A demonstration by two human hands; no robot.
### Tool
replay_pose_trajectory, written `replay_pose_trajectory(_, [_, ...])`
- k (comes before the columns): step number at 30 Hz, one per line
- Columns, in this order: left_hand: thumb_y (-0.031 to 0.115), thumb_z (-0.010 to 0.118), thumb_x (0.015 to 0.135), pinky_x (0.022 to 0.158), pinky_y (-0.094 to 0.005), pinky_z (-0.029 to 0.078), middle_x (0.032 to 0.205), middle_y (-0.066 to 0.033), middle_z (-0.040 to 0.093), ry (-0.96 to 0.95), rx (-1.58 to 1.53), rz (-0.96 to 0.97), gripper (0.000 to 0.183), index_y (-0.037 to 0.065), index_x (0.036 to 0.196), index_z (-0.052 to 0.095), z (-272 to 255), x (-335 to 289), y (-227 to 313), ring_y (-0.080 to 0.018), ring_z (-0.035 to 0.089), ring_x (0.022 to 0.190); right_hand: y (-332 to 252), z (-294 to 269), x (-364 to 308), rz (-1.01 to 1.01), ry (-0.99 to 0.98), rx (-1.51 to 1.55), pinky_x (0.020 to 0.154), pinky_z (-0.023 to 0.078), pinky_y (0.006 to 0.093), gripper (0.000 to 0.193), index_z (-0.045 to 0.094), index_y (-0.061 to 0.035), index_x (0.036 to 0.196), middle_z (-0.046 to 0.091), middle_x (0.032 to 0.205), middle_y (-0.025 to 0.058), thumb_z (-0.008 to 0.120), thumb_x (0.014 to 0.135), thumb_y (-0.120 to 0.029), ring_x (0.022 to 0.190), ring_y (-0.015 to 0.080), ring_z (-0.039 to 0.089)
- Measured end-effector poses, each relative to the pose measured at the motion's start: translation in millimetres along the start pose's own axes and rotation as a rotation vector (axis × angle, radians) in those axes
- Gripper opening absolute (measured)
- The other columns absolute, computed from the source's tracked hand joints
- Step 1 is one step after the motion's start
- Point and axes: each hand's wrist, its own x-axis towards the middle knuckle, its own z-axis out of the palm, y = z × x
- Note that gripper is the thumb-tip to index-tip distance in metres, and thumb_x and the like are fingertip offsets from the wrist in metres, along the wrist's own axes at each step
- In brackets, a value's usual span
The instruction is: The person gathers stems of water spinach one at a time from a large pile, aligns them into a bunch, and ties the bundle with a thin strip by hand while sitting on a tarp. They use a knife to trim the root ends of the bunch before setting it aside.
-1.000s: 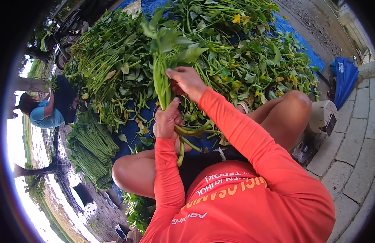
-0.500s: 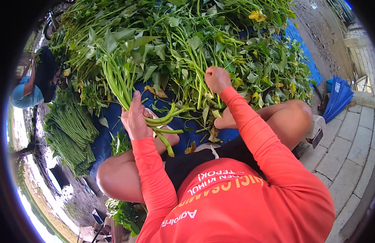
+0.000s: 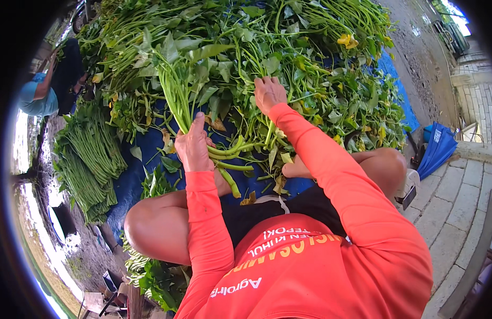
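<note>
My left hand (image 3: pixel 194 146) is closed round a bundle of water spinach (image 3: pixel 174 87), its leafy tops pointing away from me. The thick pale cut ends (image 3: pixel 230 183) stick out below the hand toward my lap. My right hand (image 3: pixel 270 95) lies over the near side of a big heap of loose water spinach (image 3: pixel 320 69), fingers forward and slightly apart among stems. Its fingertips are partly lost in the leaves, and no stem shows lifted in it.
The heap lies on a blue tarp (image 3: pixel 145 154). Neatly stacked green bundles (image 3: pixel 91 159) sit at the left. Beyond them is a person in a light blue shirt (image 3: pixel 41 98). A folded blue umbrella (image 3: pixel 438 150) rests at the right by the paving (image 3: pixel 448 207). My bent legs frame the near side.
My right hand has shifted left and farther into the heap, its fingers going from a fist to more stretched out. My left hand, with the bundle, has moved right and slightly away from me.
</note>
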Motion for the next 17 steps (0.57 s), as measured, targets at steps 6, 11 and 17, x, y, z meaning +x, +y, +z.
replay_pose_trajectory(6, [0.032, 0.086, 0.088, 0.046, -0.0295, 0.042, 0.062, 0.0018, 0.048, 0.006, -0.014, -0.067, 0.032, 0.009, 0.089, 0.063, -5.4, 12.9, -12.3, -0.0111, 0.046, 0.048, 33.9, -18.8, 37.8, 0.044, -0.032, 0.21, 0.079, 0.053, 0.0456, 0.019, 0.074, -0.0069, 0.103, 0.072, 0.102, 0.0129, 0.066, 0.093, -0.021, 0.094, 0.0335, 0.068])
replay_pose_trajectory(11, [0.031, 0.085, 0.089, 0.046, -0.0306, 0.042, 0.061, 0.0023, 0.048, -0.02, -0.139, -0.136, 0.031, 0.01, 0.088, 0.062, -12.7, 23.7, -27.0, -0.0115, 0.046, 0.047, 33.8, -121.4, 30.6, 0.627, -0.316, 1.307, 0.049, 0.031, 0.0252, 0.02, 0.068, -0.0046, 0.116, 0.053, 0.079, -0.0035, 0.061, 0.106, -0.02, 0.055, 0.005, 0.038])
replay_pose_trajectory(17, [0.03, 0.082, 0.09, 0.046, -0.0329, 0.044, 0.063, -0.0018, 0.055, -0.051, -0.124, -0.273, 0.03, 0.005, 0.096, 0.066, 6.8, 31.2, -67.3, -0.0165, 0.05, 0.046, 55.8, -188.5, -0.2, 0.51, -0.357, 1.749, 0.049, 0.031, 0.0248, 0.043, 0.06, -0.011, 0.142, 0.05, 0.078, -0.0051, 0.067, 0.105, -0.032, 0.056, 0.0053, 0.038])
